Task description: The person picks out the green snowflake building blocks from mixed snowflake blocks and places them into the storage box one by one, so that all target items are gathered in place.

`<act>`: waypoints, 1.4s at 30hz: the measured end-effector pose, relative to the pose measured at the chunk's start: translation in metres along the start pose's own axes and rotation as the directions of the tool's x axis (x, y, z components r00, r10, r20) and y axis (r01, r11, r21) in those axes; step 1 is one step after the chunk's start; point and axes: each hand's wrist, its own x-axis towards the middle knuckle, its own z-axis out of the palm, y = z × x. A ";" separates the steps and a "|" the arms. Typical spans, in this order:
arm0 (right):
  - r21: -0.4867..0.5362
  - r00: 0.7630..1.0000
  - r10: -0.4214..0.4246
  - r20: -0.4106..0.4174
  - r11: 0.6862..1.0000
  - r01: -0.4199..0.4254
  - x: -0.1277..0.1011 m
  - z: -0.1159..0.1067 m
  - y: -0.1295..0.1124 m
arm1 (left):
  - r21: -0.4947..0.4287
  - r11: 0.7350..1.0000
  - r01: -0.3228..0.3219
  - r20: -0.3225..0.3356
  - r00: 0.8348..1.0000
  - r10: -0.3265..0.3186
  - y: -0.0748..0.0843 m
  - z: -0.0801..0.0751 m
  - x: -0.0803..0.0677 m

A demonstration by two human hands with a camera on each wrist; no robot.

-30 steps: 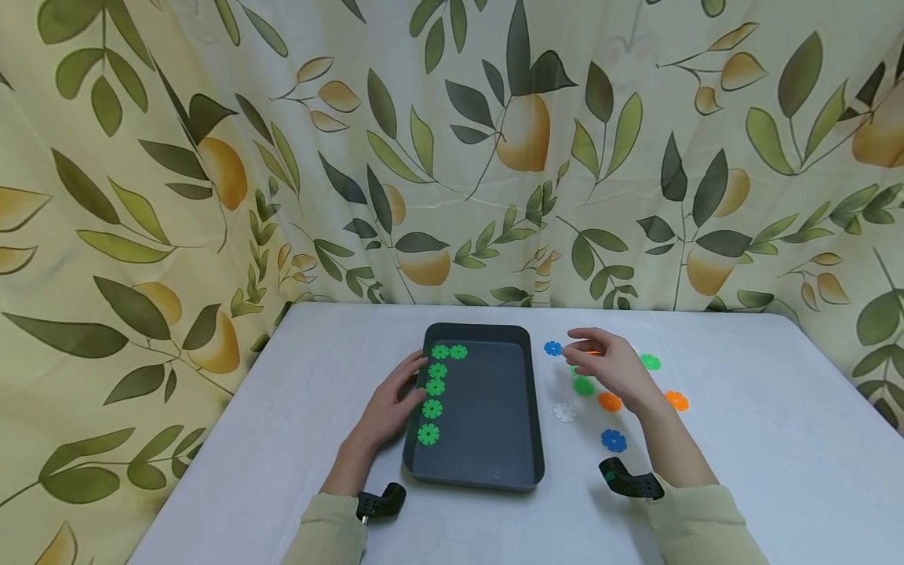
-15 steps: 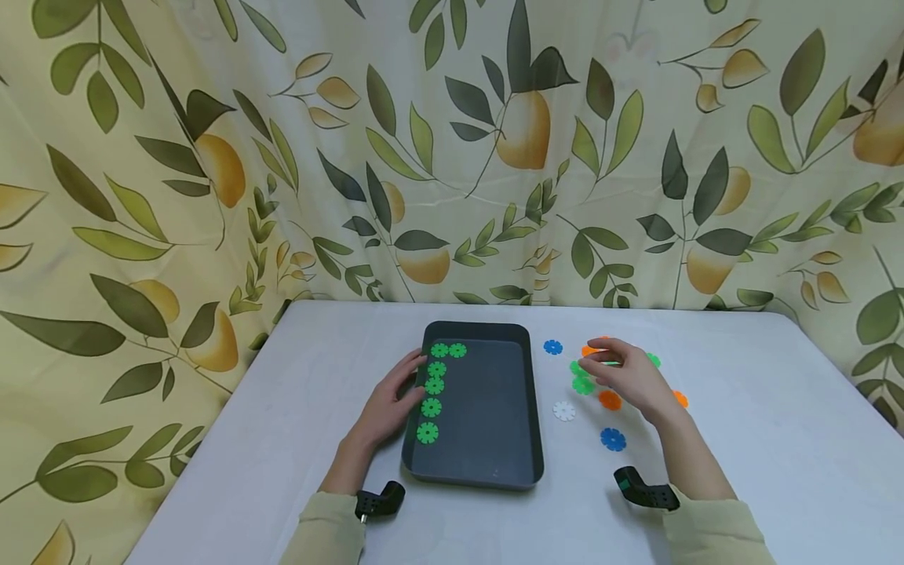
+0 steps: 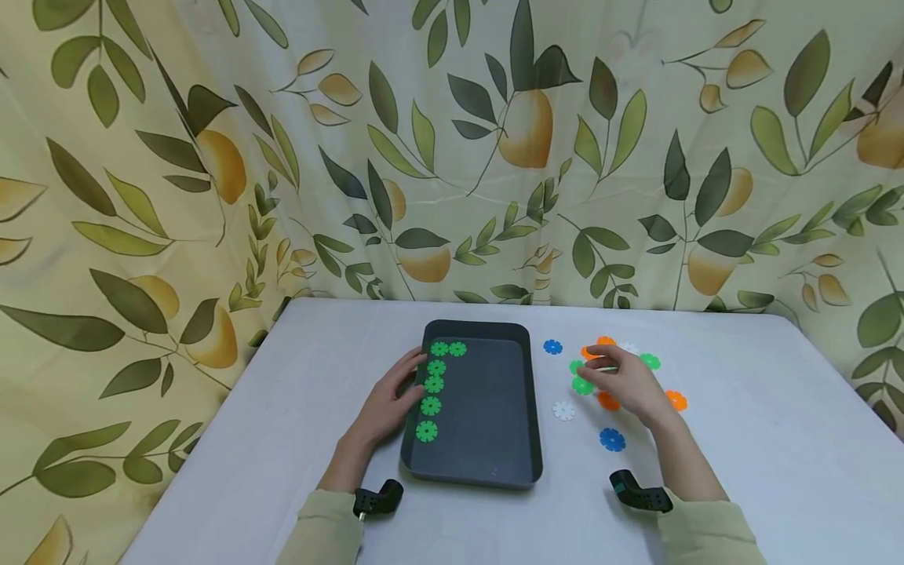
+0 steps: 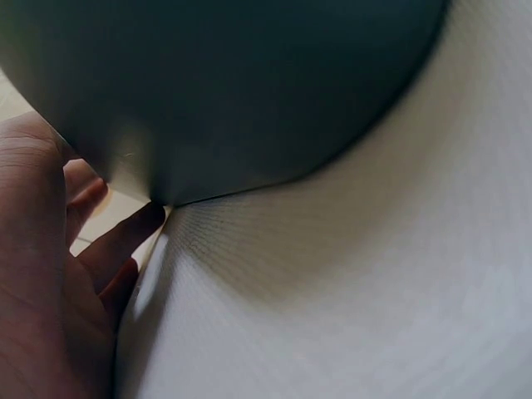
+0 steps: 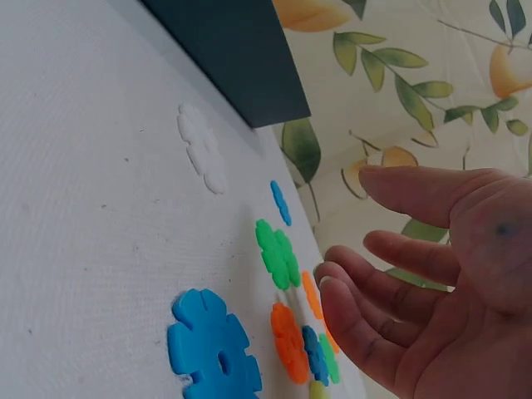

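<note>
We see a dark grey rectangular tray that looks smooth and mostly dull; we can't tell if it's metal or plastic. The blue plastic flower discs, green plastic flower discs, orange plastic flower discs and white plastic flower discs look smooth to us. The white tablecloth looks dull, with tiny rough lines. We see a cream leaf-and-fruit cloth curtain and dull beige cloth sleeves.

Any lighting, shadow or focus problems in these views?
Head: fairly even light, the tray and green discs easy to read; left wrist: murky, the tray nearly featureless, left hand in shade, soft shadow across the tabletop; right wrist: dim and slightly soft, but the near blue disc is readable.
</note>
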 end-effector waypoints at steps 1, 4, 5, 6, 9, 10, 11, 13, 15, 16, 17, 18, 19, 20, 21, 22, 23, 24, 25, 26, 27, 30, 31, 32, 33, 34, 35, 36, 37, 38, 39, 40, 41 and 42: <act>-0.002 1.000 -0.001 -0.002 1.000 0.001 0.000 0.001 0.001 | 0.002 1.000 0.001 0.001 1.000 -0.001 0.000 0.000 0.000; -0.014 1.000 0.000 -0.012 1.000 0.000 -0.002 0.002 0.003 | 0.008 1.000 0.001 0.005 1.000 -0.001 0.001 -0.001 0.000; -0.020 1.000 0.003 -0.014 1.000 -0.003 -0.002 0.002 0.004 | 0.007 1.000 0.003 0.007 1.000 -0.003 0.001 -0.001 0.000; -0.027 1.000 0.006 -0.016 1.000 -0.006 -0.002 0.003 0.005 | 0.007 1.000 0.003 0.005 1.000 -0.003 0.000 -0.001 0.001; -0.049 1.000 0.017 -0.016 0.999 -0.018 -0.002 0.004 0.006 | 0.009 1.000 0.007 0.003 1.000 -0.007 0.001 -0.001 0.000; -0.058 1.000 0.019 -0.015 0.998 -0.020 -0.001 0.005 0.006 | 0.008 1.000 0.006 0.002 1.000 -0.006 0.000 -0.001 0.000; -0.065 1.000 0.026 -0.015 0.998 -0.027 -0.001 0.006 0.007 | 0.006 1.000 0.006 0.001 1.000 -0.006 0.000 0.000 0.000; -0.079 0.999 0.038 -0.017 0.996 -0.039 0.000 0.007 0.008 | 0.002 1.000 0.004 0.003 1.000 -0.004 0.000 0.000 0.000; -0.094 0.999 0.048 -0.020 0.994 -0.050 0.000 0.008 0.008 | -0.004 1.000 -0.001 0.003 1.000 0.001 -0.001 0.000 0.000; -0.098 0.998 0.053 -0.021 0.994 -0.055 0.000 0.008 0.008 | -0.005 1.000 -0.002 0.002 1.000 0.002 -0.002 0.001 0.000; -0.101 0.998 0.058 -0.025 0.993 -0.060 0.000 0.008 0.008 | -0.005 1.000 -0.002 0.000 1.000 0.002 -0.002 0.001 -0.001; -0.104 0.998 0.058 -0.026 0.993 -0.060 0.000 0.008 0.008 | -0.005 1.000 -0.002 -0.001 1.000 0.002 -0.002 0.001 -0.001; -0.108 0.998 0.058 -0.028 0.992 -0.061 0.000 0.008 0.007 | -0.005 1.000 -0.001 -0.003 1.000 0.001 -0.001 0.001 -0.001; -0.112 0.998 0.054 -0.029 0.992 -0.057 0.000 0.008 0.007 | -0.005 1.000 -0.003 -0.005 1.000 0.003 -0.002 0.001 -0.001; -0.115 0.998 0.053 -0.030 0.992 -0.057 0.000 0.009 0.007 | -0.004 1.000 -0.002 -0.006 1.000 0.002 -0.002 0.001 -0.001; -0.119 0.998 0.047 -0.030 0.992 -0.051 0.000 0.009 0.007 | -0.002 1.000 -0.001 -0.007 1.000 0.001 -0.001 0.001 -0.001; -0.125 0.999 0.043 -0.031 0.991 -0.046 0.000 0.009 0.007 | 0.000 1.000 0.000 -0.007 1.000 0.000 -0.001 0.001 -0.001; -0.129 0.999 0.038 -0.031 0.991 -0.042 0.001 0.010 0.007 | 0.001 1.000 0.001 -0.007 1.000 -0.001 0.000 0.001 -0.001; -0.134 0.999 0.035 -0.034 0.990 -0.040 0.001 0.010 0.007 | 0.003 1.000 0.001 -0.007 1.000 -0.001 0.000 0.001 -0.001; -0.140 0.999 0.032 -0.036 0.990 -0.037 0.001 0.011 0.008 | 0.003 1.000 0.000 -0.007 1.000 0.000 0.000 0.001 -0.001; -0.146 0.999 0.029 -0.040 0.989 -0.035 0.001 0.012 0.008 | 0.004 1.000 0.002 -0.007 1.000 -0.002 0.001 0.001 -0.001; -0.154 0.998 0.024 -0.051 0.988 -0.031 0.001 0.014 0.009 | 0.000 1.000 -0.004 -0.007 1.000 0.004 0.001 0.001 -0.001; -0.158 0.998 0.021 -0.056 0.987 -0.030 0.001 0.015 0.010 | -0.002 1.000 -0.007 -0.007 1.000 0.007 0.001 0.001 -0.001; -0.160 0.998 0.019 -0.060 0.987 -0.028 0.001 0.016 0.010 | -0.005 1.000 -0.009 -0.008 1.000 0.009 0.002 0.001 -0.001; -0.162 0.998 0.014 -0.064 0.987 -0.025 0.001 0.017 0.010 | -0.009 1.000 -0.011 -0.007 1.000 0.011 0.002 0.002 -0.001; -0.162 0.998 0.010 -0.066 0.987 -0.021 0.001 0.017 0.010 | -0.012 1.000 -0.012 -0.007 1.000 0.012 0.002 0.002 -0.001; -0.165 0.997 0.006 -0.072 0.986 -0.017 0.001 0.019 0.010 | -0.013 1.000 -0.012 -0.007 1.000 0.012 0.002 0.002 -0.001; -0.166 0.997 0.004 -0.076 0.986 -0.016 0.001 0.020 0.011 | -0.014 1.000 -0.012 -0.007 1.000 0.012 0.002 0.002 -0.001; -0.166 0.997 0.001 -0.080 0.986 -0.014 0.001 0.020 0.011 | -0.014 1.000 -0.012 -0.008 1.000 0.012 0.002 0.002 -0.001; -0.167 0.997 -0.002 -0.083 0.986 -0.012 0.000 0.021 0.011 | -0.014 1.000 -0.010 -0.008 1.000 0.010 0.002 0.002 -0.001; -0.167 0.996 -0.005 -0.086 0.986 -0.010 0.000 0.021 0.011 | -0.013 1.000 -0.009 -0.007 1.000 0.009 0.003 0.001 -0.001; -0.165 0.996 -0.006 -0.089 0.986 -0.008 0.000 0.021 0.011 | -0.011 1.000 -0.008 -0.007 1.000 0.007 0.004 0.001 -0.001; -0.165 0.996 -0.008 -0.092 0.986 -0.008 0.000 0.022 0.011 | -0.009 1.000 -0.007 -0.007 1.000 0.007 0.004 0.001 -0.002; -0.164 0.996 -0.010 -0.094 0.986 -0.006 0.000 0.022 0.012 | -0.008 1.000 -0.007 -0.007 1.000 0.007 0.005 0.001 -0.002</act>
